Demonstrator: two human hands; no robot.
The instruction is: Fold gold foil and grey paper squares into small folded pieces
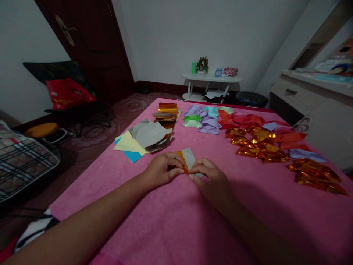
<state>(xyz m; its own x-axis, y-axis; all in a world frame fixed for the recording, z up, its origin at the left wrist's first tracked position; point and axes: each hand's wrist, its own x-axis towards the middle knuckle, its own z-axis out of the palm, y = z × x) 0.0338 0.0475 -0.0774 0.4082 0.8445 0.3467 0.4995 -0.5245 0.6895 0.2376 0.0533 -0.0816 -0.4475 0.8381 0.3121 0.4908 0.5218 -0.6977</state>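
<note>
A sheet of gold foil paper (189,157) with a grey-white back lies partly folded on the pink cloth. My left hand (162,168) pinches its left near side between thumb and fingers. From the right, my right hand (209,176) grips the near corner, thumb and fingertips together, close to the left fingertips. Just beyond my left hand rests a stack of loose paper sheets (150,135), grey-white on top. Yellow paper (129,143) and blue paper (132,156) stick out from under that stack. Parts of the held sheet are hidden by my fingers.
Folded gold foil pieces (259,145) lie in rows at the right, beside red folded pieces (245,119) and purple folded pieces (209,125). A gold foil roll (168,108) lies at the back left. Beyond the pink-covered table (165,228) stands a white side table (212,78).
</note>
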